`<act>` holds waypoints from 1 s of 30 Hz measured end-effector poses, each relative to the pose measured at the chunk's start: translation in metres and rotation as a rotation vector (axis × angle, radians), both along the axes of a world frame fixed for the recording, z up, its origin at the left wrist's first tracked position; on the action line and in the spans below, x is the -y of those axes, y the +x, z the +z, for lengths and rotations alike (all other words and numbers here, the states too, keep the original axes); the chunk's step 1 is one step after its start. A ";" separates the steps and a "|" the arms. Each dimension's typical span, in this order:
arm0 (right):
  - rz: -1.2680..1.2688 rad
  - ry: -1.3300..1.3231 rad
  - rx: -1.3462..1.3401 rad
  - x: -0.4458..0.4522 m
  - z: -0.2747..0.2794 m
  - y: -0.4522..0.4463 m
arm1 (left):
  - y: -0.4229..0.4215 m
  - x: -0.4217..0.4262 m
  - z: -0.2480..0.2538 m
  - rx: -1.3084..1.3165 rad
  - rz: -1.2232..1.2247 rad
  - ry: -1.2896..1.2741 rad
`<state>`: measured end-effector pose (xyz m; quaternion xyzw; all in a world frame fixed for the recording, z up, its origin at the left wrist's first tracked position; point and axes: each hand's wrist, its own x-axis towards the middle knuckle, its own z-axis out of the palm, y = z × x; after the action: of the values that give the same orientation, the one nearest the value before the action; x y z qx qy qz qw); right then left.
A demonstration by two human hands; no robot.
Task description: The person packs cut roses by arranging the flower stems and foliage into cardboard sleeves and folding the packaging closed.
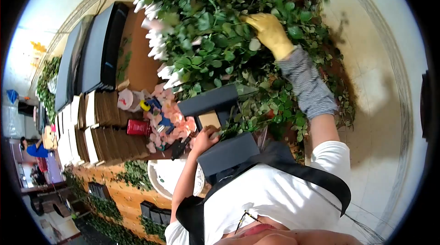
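My right hand (pixel 269 33), in a yellow glove with a grey striped sleeve above it, reaches into a large heap of green leafy stems (pixel 215 29). Its fingertips are partly lost among the leaves. My left hand (pixel 206 140) is bare and curled at a small tan block (pixel 209 121) and the ends of some leafy stems. Around that hand are a dark grey box piece (pixel 208 100) and another dark grey box (pixel 228 153) against my body. White wrapped flower heads (pixel 156 36) line the left side of the heap.
Pink petals (pixel 176 114), a red box (pixel 138 127) and black scissors (pixel 179 148) lie left of my left hand. Stacks of brown cardboard (pixel 107 142), large dark boxes (pixel 97 52) and a white basket (pixel 158 178) stand farther left. A person in blue (pixel 36 149) is in the background.
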<state>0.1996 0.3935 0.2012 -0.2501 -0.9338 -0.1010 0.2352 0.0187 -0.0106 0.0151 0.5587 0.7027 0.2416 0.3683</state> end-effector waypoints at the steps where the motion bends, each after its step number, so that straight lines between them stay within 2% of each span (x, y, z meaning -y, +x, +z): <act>1: 0.160 -0.118 -0.185 0.012 -0.005 0.019 | -0.003 0.004 -0.002 0.028 0.007 0.030; 2: 0.193 -0.225 -0.229 0.025 -0.009 0.034 | -0.005 0.007 -0.011 0.058 0.023 0.067; 3: 0.204 -0.459 -0.202 0.051 0.010 0.050 | -0.013 0.012 -0.044 0.104 0.006 0.138; 4: 0.051 -0.812 -0.154 0.077 0.015 0.065 | -0.014 0.016 -0.059 0.218 0.066 0.152; 5: 0.005 -0.960 0.012 0.095 0.019 0.076 | -0.016 0.017 -0.063 0.277 0.080 0.172; 6: 0.175 -0.931 0.098 0.096 -0.016 0.092 | -0.018 0.018 -0.078 0.333 0.081 0.148; 7: 0.145 -0.859 0.219 0.116 -0.033 0.096 | -0.016 0.020 -0.082 0.317 0.188 -0.171; 8: 0.115 -0.787 0.337 0.136 -0.050 0.103 | -0.018 0.016 -0.081 0.414 0.158 0.048; 9: 0.095 -0.773 0.315 0.147 -0.087 0.113 | -0.021 0.012 -0.079 0.509 0.103 0.260; 10: 0.070 -0.756 0.285 0.157 -0.135 0.126 | -0.019 0.013 -0.064 0.308 0.054 0.211; 12: -0.083 -0.742 0.547 0.170 -0.214 0.148 | -0.015 0.015 -0.062 0.326 0.162 0.186; 13: -0.154 -0.747 0.571 0.178 -0.212 0.145 | -0.020 0.013 -0.074 0.220 0.111 0.105; 14: -0.221 -0.752 0.597 0.186 -0.206 0.141 | -0.021 0.007 -0.060 0.222 0.110 0.101; 16: -0.158 -0.842 0.318 0.190 -0.180 0.146 | -0.026 0.000 -0.033 0.064 0.020 -0.317; 17: -0.086 -0.901 0.150 0.192 -0.154 0.145 | -0.028 0.004 -0.045 0.211 0.073 -0.218; 18: -0.040 -0.805 0.057 0.195 -0.137 0.147 | -0.026 0.004 -0.054 0.209 0.072 -0.211; 20: -0.097 -0.860 0.212 0.200 -0.100 0.146 | -0.027 0.002 -0.065 0.292 0.105 0.118; 21: -0.075 -0.808 0.221 0.205 -0.104 0.151 | -0.033 -0.001 -0.068 0.377 0.145 -0.095; 23: -0.078 -0.619 0.292 0.216 -0.138 0.161 | -0.051 -0.009 -0.068 0.277 0.028 -0.074; 24: -0.074 -0.496 0.303 0.218 -0.178 0.169 | -0.051 -0.018 -0.057 0.503 0.055 -0.180; 25: -0.109 -0.485 0.291 0.220 -0.217 0.179 | -0.053 -0.018 -0.059 0.556 0.047 -0.233; 26: -0.167 -0.516 0.324 0.222 -0.258 0.188 | -0.050 -0.020 -0.039 0.701 0.100 -0.376; 28: -0.255 -0.576 0.391 0.217 -0.301 0.195 | -0.049 -0.016 -0.044 0.539 -0.179 -0.128; 30: -0.238 -0.486 0.574 0.229 -0.201 0.172 | -0.035 -0.006 -0.049 0.110 -0.270 -0.070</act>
<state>0.3719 0.1642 -0.0001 -0.3666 -0.9228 0.0307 -0.1148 -0.0159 -0.0045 -0.0343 0.6209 0.6080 0.1953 0.4546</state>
